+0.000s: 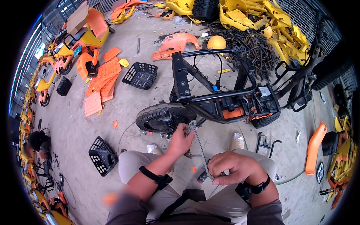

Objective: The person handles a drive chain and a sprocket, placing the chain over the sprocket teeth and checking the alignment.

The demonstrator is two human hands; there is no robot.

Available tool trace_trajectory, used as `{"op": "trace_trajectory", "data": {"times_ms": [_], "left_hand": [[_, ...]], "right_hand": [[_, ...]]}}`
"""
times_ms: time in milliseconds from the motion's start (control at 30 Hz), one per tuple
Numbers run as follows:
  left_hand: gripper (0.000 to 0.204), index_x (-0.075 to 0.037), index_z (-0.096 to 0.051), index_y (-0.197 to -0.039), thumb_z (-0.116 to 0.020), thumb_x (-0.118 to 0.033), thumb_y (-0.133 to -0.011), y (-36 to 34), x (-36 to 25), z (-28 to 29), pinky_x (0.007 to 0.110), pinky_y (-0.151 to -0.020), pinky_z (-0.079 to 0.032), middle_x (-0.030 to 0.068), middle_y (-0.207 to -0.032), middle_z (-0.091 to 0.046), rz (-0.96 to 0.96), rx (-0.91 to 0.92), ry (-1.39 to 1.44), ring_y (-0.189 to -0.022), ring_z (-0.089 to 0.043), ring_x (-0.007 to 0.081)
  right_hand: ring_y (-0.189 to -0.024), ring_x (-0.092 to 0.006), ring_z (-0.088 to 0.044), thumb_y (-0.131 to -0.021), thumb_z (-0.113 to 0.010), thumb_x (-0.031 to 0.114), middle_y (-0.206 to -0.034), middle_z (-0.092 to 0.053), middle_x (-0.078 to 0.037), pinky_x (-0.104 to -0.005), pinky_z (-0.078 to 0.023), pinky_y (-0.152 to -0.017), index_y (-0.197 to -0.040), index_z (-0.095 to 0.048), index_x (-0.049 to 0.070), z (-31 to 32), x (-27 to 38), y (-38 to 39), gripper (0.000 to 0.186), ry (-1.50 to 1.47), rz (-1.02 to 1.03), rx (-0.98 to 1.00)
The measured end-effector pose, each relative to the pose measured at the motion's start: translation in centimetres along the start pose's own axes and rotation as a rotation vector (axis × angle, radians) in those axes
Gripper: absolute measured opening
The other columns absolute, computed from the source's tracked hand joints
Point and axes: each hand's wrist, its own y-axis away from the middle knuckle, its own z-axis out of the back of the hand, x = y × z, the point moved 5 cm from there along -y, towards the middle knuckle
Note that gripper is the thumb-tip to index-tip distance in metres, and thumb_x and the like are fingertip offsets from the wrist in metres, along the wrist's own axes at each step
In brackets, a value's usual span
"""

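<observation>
I have the grey chain (200, 143) stretched between my hands above the concrete floor (75, 123), just on my side of the rear wheel (144, 120) of the black frame (215, 98). My left hand (182, 141) pinches its bunched upper end between thumb and fingers; my right hand (230, 167) is curled closed around the lower end, though how tightly I cannot tell. It looks like metal, so I expect it weighty for its thickness, limp when slack, hardly fragile, perhaps greasy. Gripping both ends seems surest.
</observation>
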Motion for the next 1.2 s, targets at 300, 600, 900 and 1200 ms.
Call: {"op": "trace_trajectory", "data": {"times_ms": [300,600,900,1200], "left_hand": [[0.038,0.0,-0.054,-0.115,-0.069,-0.026,-0.091,-0.7,0.9,-0.9,0.026,-0.053,-0.039,-0.0012,-0.075,-0.055,0.067,0.121,0.217,-0.064,-0.046,0.0061],[0.036,-0.006,-0.051,-0.125,-0.063,-0.024,-0.096,0.4,-2.9,-0.3,0.021,-0.049,-0.036,-0.0013,-0.09,-0.059,0.354,0.558,0.848,-0.058,-0.044,0.0051],[0.025,-0.012,-0.056,-0.093,-0.055,-0.036,-0.1,-0.4,-0.8,-0.2,0.024,-0.046,-0.03,-0.0047,-0.06,-0.043,0.379,0.34,0.551,-0.051,-0.038,0.0058],[0.023,-0.013,-0.051,-0.086,-0.054,-0.031,-0.1,-0.8,-0.3,0.9,0.026,-0.045,-0.027,-0.0031,-0.056,-0.04,0.433,0.164,0.654,-0.045,-0.036,0.0079]], "right_hand": [[-0.064,-0.0304,-0.051,-0.089,-0.067,0.01,-0.067,-0.051,-0.009,-0.0396,-0.041,-0.063,-0.07,-0.051,0.001,-1.6,1.3,-0.2,0.027,-0.106,0.042,0.144],[-0.055,-0.0193,-0.05,-0.089,-0.06,0.027,-0.055,-0.052,-0.005,-0.0326,-0.04,-0.054,-0.058,-0.05,0.007,7.0,0.5,5.0,0.038,-0.476,0.251,-0.711],[-0.049,-0.015,-0.038,-0.09,-0.057,0.026,-0.051,-0.043,-0.003,-0.0311,-0.029,-0.049,-0.055,-0.042,0.01,7.7,-0.2,5.6,0.042,-0.541,0.27,-0.802],[-0.054,-0.0174,-0.036,-0.09,-0.054,0.019,-0.053,-0.038,-0.005,-0.0332,-0.028,-0.052,-0.056,-0.036,0.008,8.8,0.3,6.4,0.039,-0.248,0.289,-1.009]]}}
